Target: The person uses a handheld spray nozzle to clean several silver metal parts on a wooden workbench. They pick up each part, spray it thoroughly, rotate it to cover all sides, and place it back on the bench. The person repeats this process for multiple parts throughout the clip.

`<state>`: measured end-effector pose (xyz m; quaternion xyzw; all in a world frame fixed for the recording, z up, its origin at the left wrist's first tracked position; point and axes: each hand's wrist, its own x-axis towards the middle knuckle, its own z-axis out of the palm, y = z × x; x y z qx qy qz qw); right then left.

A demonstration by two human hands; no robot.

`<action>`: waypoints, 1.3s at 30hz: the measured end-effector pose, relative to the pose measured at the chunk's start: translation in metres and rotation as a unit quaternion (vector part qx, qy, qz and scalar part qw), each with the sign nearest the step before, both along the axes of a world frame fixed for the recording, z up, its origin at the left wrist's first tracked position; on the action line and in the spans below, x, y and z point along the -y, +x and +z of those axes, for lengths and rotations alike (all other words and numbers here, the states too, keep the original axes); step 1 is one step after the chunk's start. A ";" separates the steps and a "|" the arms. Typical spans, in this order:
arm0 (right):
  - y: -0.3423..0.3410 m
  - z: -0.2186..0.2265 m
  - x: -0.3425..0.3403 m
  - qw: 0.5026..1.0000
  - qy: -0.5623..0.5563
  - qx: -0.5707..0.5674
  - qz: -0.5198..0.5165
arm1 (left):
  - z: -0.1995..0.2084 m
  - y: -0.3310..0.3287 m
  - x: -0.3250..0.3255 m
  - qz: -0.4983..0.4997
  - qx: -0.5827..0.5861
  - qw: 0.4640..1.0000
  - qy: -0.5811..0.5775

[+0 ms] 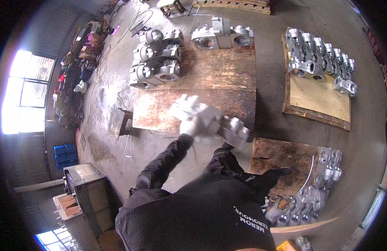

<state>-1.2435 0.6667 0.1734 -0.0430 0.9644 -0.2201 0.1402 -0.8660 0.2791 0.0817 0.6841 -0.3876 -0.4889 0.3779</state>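
My left hand [192, 127], in a pale work glove, is closed on a silver metal casting [208, 113]. The casting is held tilted over the near edge of the brown wooden table [160, 109]; hand and casting are smeared by motion. At the lower right, beside my torso, a grey glove-like shape seems to be my right hand [273, 212]. It is next to several castings [310, 198] and a small orange-brown thing [282, 203]. My right forearm is hidden, and the fingers there cannot be made out.
Castings [155, 58] with round bores stand at the table's far left, others [222, 35] at its far edge. A pallet [319, 96] with more castings lies right. A low wooden board [281, 154] carries a curved pale rod [308, 175]. A cabinet [91, 188] stands left.
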 end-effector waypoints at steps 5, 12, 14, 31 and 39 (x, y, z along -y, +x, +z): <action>-0.006 -0.040 -0.025 0.988 -0.132 0.082 -0.011 | -0.003 0.169 0.050 0.089 0.165 0.981 -0.045; -0.030 -0.066 -0.074 0.993 -0.032 -0.037 0.112 | -0.009 0.326 0.075 0.220 0.140 0.965 0.013; -0.022 -0.066 -0.064 0.989 -0.138 0.022 0.057 | -0.017 0.393 0.067 0.206 0.190 0.959 0.031; 0.049 -0.021 -0.022 1.000 -0.010 0.017 -0.018 | -0.060 0.358 0.118 0.077 0.331 0.938 -0.070; 0.116 -0.116 -0.145 0.837 -0.349 0.145 -0.396 | -0.077 0.072 0.109 -0.256 0.398 0.860 -0.191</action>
